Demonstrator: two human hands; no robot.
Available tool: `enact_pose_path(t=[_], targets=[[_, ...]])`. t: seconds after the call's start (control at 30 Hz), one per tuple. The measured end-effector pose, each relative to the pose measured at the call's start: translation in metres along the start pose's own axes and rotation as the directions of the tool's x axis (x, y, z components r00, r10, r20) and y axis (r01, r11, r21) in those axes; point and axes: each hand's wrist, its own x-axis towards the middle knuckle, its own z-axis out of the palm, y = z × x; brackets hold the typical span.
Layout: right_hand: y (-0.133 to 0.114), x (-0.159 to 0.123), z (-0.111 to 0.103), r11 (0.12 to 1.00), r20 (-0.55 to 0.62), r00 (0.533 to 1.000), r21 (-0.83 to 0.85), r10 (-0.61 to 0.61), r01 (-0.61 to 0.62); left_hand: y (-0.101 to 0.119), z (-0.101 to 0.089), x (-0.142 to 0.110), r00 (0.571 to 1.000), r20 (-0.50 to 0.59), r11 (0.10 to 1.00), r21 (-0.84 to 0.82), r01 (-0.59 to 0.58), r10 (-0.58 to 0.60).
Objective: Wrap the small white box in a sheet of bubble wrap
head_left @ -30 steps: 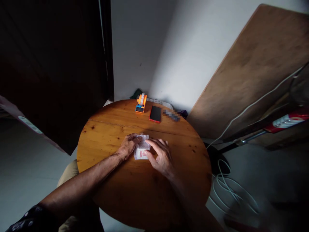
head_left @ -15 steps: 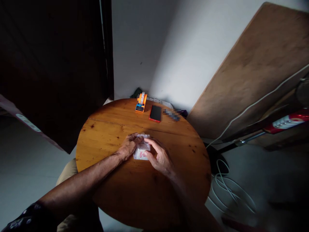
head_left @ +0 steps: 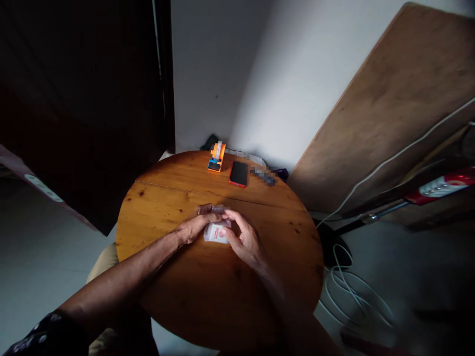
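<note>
A small clear plastic packet [head_left: 216,231] with red print lies on the round wooden table [head_left: 178,198], near its middle. My left hand [head_left: 195,226] grips the packet's left and top edge with curled fingers. My right hand [head_left: 243,239] pinches its right side, fingers bent over the top. Both hands meet above the packet and hide its upper part.
At the table's far edge stand an orange tape dispenser [head_left: 216,156], a dark phone with a red rim [head_left: 238,173] and a blurred small object [head_left: 262,175]. A wooden board [head_left: 386,99] leans on the wall at right. White cables [head_left: 352,291] coil on the floor.
The fingers of both hands have closed in over the packet's top, and the packet looks more folded and smaller than a second ago. Nothing else has moved.
</note>
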Motion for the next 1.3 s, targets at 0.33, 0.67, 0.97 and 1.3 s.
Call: enact_pose_path(t=[0.33,0.67,0.97,1.3], targets=[[0.028,0.003,0.001,0.919,-0.001,0.96,0.287,0.281,-0.269,0.004,-0.01,-0.003,0.991,0.132,0.995,0.095,-0.036,0.023],[0.023,0.007,0.003,0.889,0.011,0.958,0.37,0.286,-0.27,0.002,-0.018,0.001,0.989,0.143,0.992,0.114,-0.052,0.035],[0.023,0.012,-0.001,0.855,0.066,0.949,0.419,0.308,-0.307,0.007,-0.015,-0.002,0.982,0.187,0.995,0.102,-0.021,0.002],[0.014,0.058,0.009,0.89,-0.066,0.958,0.391,0.281,-0.234,0.0,-0.023,0.004,0.967,0.251,0.978,0.189,-0.091,0.041]])
